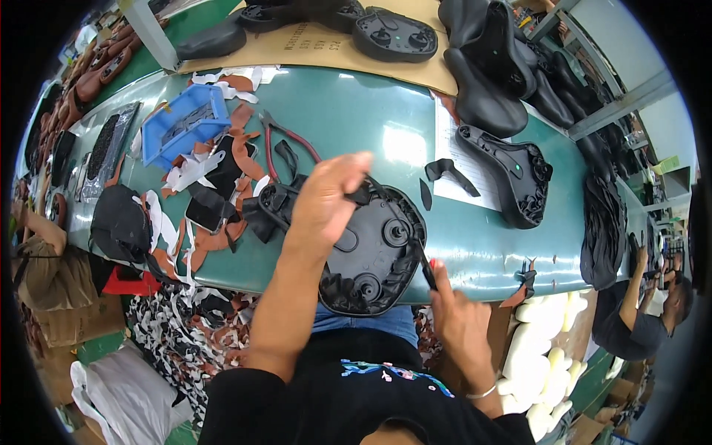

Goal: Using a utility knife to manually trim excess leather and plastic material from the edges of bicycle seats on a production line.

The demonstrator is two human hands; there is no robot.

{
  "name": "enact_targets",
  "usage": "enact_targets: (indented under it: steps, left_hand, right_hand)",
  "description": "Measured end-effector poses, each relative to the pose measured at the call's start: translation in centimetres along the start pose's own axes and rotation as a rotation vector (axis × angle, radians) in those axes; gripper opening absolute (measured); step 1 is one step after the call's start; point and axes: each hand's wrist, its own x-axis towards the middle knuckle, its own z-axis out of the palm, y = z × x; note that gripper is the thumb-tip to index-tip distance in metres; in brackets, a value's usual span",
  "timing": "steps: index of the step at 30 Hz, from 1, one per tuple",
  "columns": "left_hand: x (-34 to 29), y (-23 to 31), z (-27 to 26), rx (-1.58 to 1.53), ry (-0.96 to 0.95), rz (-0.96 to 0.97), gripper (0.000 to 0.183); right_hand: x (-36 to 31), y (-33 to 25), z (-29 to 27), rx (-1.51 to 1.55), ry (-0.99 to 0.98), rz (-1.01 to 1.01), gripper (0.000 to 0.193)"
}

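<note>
A black bicycle saddle lies upside down at the table's near edge, its underside facing up and its black cover gathered in folds round the rim. Across its narrow end reaches my left hand, closed on a black strip of cover at the far rim. My right hand is wrapped round a slim black tool with a red spot, a knife by its look. Its tip touches or nearly touches the saddle's right rim; the exact contact is too small to tell.
Red-handled pincers, a blue bin and leather scraps are at the left. Another upturned saddle rests on paper at the right. More saddles are piled behind. Other people work at both sides.
</note>
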Motion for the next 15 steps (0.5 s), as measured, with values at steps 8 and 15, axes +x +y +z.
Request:
enact_targets:
  steps: [8,15]
  left_hand:
    - [0.2,0.0,2.0,1.896,-0.268,0.633,0.022]
    - [4.8,-1.8,-2.4,1.436,0.068,0.648,0.011]
  right_hand:
    - [5.7,1.5,-1.8,0.052,0.021,0.029,0.043]
    - [3.4,0.4,-2.4,0.004,-0.067,0.026,0.042]
